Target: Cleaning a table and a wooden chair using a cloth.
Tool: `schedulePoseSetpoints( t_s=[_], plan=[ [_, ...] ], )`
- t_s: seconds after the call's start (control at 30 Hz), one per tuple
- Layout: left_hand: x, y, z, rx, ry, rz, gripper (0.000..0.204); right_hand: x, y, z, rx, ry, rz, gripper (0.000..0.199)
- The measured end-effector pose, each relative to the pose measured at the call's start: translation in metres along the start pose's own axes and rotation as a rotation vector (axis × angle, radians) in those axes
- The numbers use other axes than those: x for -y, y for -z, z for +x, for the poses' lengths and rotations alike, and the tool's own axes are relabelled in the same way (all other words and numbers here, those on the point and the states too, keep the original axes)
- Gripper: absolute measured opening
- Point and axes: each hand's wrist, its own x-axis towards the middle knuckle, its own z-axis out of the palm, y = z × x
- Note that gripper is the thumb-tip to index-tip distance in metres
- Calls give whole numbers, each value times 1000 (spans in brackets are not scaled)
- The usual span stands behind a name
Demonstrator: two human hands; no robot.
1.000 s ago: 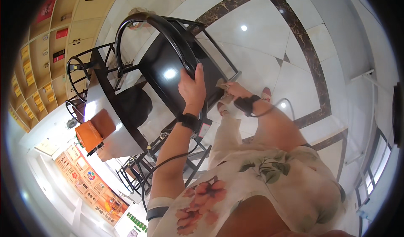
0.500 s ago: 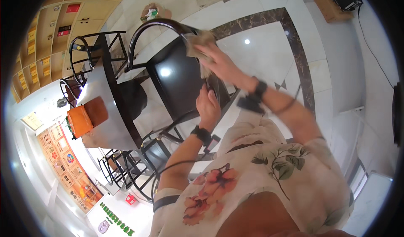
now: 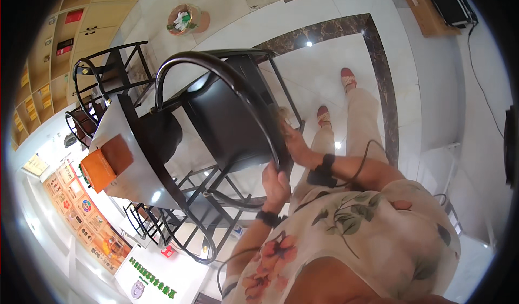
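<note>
A black chair (image 3: pixel 230 121) with a glossy seat and a curved back rail (image 3: pixel 216 69) stands in front of me. My left hand (image 3: pixel 277 182), with a dark band on its wrist, grips the near end of that rail. My right hand (image 3: pixel 294 143) lies just beyond it on the same rail and presses a blurred beige cloth (image 3: pixel 281 116) against the rail. A black wrist strap with a cable sits on my right forearm.
A pale table (image 3: pixel 132 166) with an orange-brown box (image 3: pixel 100 168) stands left of the chair, with more black metal chairs (image 3: pixel 102 74) around it. A round basket (image 3: pixel 186 18) stands on the tiled floor at the back. My sandalled feet (image 3: pixel 332 96) are right of the chair.
My right hand slid with the cloth from the far top of the rail down to its near end, close to my left hand. My left hand moved from the seat edge onto the rail.
</note>
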Motion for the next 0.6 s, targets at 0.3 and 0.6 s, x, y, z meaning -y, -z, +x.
schedulePoseSetpoints(
  t_s=[0.3, 0.6],
  plan=[
    [-20, 15, -8, 90, 101, -83, 62, -30, 44, 139, 511, -193, -1071, 29],
    [-34, 12, -7, 76, 168, -20, 68, 12, 66, 305, 256, -28, -560, 29]
  ],
)
